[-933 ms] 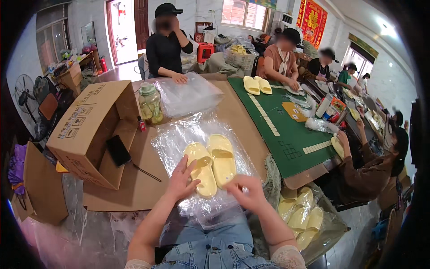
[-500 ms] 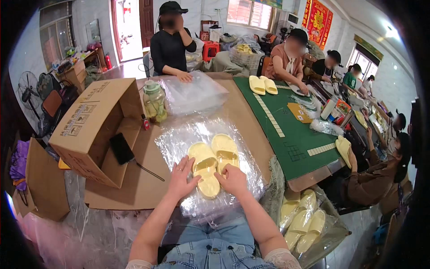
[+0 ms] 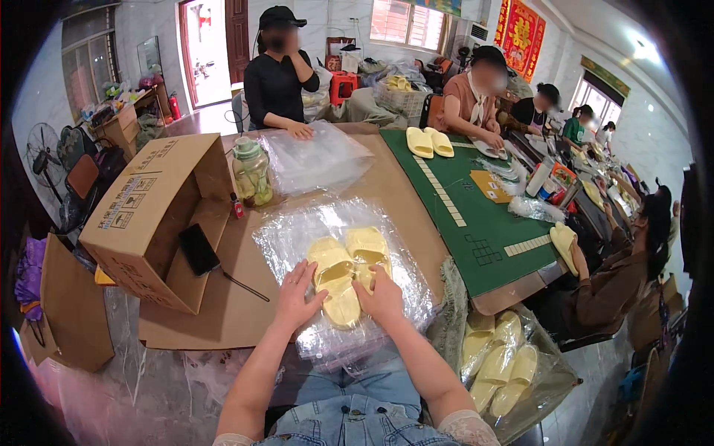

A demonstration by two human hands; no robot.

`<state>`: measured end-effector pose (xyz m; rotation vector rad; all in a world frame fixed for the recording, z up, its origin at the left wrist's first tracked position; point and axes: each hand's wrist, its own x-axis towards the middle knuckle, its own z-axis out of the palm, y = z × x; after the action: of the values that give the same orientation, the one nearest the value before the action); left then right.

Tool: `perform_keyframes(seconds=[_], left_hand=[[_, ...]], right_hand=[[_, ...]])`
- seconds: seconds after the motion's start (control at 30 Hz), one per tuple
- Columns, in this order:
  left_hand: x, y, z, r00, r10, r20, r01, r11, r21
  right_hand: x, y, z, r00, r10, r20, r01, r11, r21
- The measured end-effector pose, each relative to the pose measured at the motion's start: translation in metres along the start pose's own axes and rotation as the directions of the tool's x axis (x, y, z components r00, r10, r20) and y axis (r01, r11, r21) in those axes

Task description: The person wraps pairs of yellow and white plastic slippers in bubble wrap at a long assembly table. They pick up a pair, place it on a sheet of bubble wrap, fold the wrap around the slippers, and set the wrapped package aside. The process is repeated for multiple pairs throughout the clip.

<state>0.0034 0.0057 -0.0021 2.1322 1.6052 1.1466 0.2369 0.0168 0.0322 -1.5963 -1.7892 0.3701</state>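
Observation:
Two pale yellow slippers, a left slipper (image 3: 334, 260) and a right slipper (image 3: 367, 245), lie side by side on a stack of clear plastic bags (image 3: 286, 236). Shiny film shows around them; whether they are inside the top bag I cannot tell. My left hand (image 3: 300, 297) rests flat against the left slipper's outer side, fingers spread. Over the right slipper's heel end, my right hand (image 3: 382, 299) is closed, its fingers bent and the thumb toward the gap between the slippers. That heel is mostly hidden by the hand.
An open cardboard box (image 3: 141, 215) holds a black phone (image 3: 198, 250) at its edge. Behind stand a glass jar (image 3: 253, 172) and more clear bags (image 3: 316, 157). Bagged slippers (image 3: 502, 364) lie low at right, beside a green board (image 3: 476, 223). Several people work around the tables.
The view has shifted slightly. My right hand has turned a little over the right slipper's heel, while my left hand stays beside the left slipper.

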Motion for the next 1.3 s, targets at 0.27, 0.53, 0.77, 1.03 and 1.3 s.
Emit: perform_keyframes(seconds=[0.27, 0.53, 0.77, 1.03, 1.3], left_hand=[[0.0, -0.002, 0.002, 0.997, -0.044, 0.069, 0.037, 0.995, 0.098], [0.002, 0.008, -0.005, 0.986, -0.026, 0.167, -0.004, 0.984, 0.178], [0.0, -0.001, -0.003, 0.993, -0.044, 0.114, 0.032, 0.993, 0.11], [0.002, 0.011, -0.002, 0.995, -0.009, 0.102, -0.004, 0.992, 0.129], [0.003, -0.01, 0.0, 0.997, 0.006, 0.073, -0.013, 0.996, 0.09]], right_hand=[[0.041, -0.011, 0.022, 0.987, -0.157, 0.03, 0.16, 0.958, -0.239], [0.056, 0.006, 0.053, 0.991, -0.136, 0.005, 0.135, 0.976, -0.17], [0.034, -0.002, 0.005, 0.992, -0.057, 0.114, 0.061, 0.998, -0.031], [-0.022, 0.042, -0.029, 0.989, -0.127, 0.076, 0.139, 0.973, -0.186], [-0.014, 0.022, -0.036, 0.979, -0.109, 0.174, 0.128, 0.987, -0.098]])
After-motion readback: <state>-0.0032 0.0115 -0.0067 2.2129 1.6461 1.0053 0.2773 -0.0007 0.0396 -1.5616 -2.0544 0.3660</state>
